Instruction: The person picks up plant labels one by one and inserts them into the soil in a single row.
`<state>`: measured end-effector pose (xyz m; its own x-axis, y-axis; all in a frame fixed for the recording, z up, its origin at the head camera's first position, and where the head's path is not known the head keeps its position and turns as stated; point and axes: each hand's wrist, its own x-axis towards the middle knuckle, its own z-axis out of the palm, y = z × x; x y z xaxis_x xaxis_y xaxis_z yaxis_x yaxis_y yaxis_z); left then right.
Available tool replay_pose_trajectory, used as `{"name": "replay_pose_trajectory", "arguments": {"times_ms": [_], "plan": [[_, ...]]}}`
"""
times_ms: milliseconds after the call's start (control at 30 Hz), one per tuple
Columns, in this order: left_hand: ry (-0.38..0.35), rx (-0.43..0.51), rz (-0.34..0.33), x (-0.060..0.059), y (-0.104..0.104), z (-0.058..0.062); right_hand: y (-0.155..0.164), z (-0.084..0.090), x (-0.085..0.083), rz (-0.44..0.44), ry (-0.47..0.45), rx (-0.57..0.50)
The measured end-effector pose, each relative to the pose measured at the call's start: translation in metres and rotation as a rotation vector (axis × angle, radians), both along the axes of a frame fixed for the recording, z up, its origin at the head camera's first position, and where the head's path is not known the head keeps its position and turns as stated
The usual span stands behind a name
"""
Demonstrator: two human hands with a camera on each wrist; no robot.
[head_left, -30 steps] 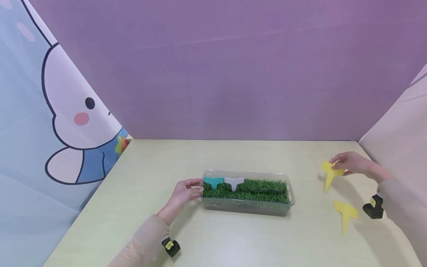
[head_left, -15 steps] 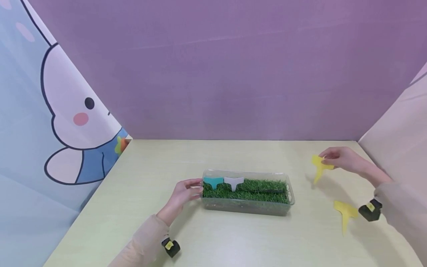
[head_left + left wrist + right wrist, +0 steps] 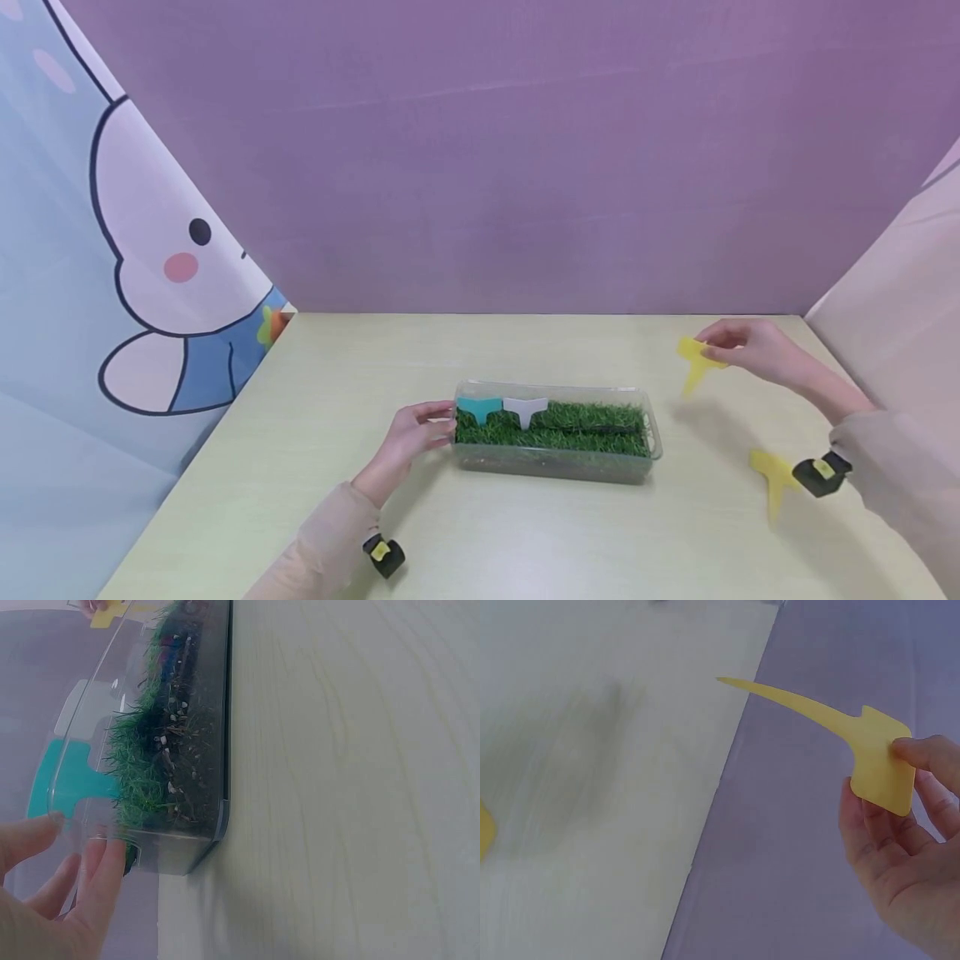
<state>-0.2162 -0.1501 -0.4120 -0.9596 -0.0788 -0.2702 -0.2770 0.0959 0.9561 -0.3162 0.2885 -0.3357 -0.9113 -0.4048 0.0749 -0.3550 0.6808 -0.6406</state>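
Observation:
My right hand (image 3: 753, 348) pinches a yellow T-shaped plant label (image 3: 883, 759) by its broad head, between thumb and fingers. The label is in the air right of the planter, its pointed stem angled down. A second yellow plant label (image 3: 770, 468) lies on the table, partly behind the right wrist's camera. My left hand (image 3: 411, 435) rests its fairly straight fingers against the left end of a clear plastic planter box (image 3: 551, 467). Green artificial-looking grass (image 3: 592, 442) fills the box over dark soil. A teal label (image 3: 480, 407) and a white label (image 3: 527, 408) stand upright at its left.
The pale wooden table (image 3: 540, 542) carries the planter at its middle. Behind it rises a purple backdrop (image 3: 525, 167). A blue cartoon cloth (image 3: 60, 350) hangs at the left and a pale cloth (image 3: 900, 317) at the right.
My right hand has moved left and slightly up with the yellow plant label, toward the planter. The left hand and the planter stay as they were.

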Motion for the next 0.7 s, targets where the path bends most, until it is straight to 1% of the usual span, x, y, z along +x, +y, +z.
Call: {"name": "replay_pose_trajectory", "arguments": {"times_ms": [200, 433, 700], "plan": [[-0.003, 0.003, 0.003, 0.001, 0.000, 0.002, -0.017, 0.012, 0.011, 0.010, 0.076, -0.011], [-0.009, 0.004, 0.005, 0.000, -0.001, 0.001, -0.036, 0.019, 0.018, 0.030, 0.155, -0.045], [-0.013, 0.005, -0.005, 0.001, -0.001, 0.002, -0.052, 0.026, 0.025, 0.065, 0.153, -0.075]]}}
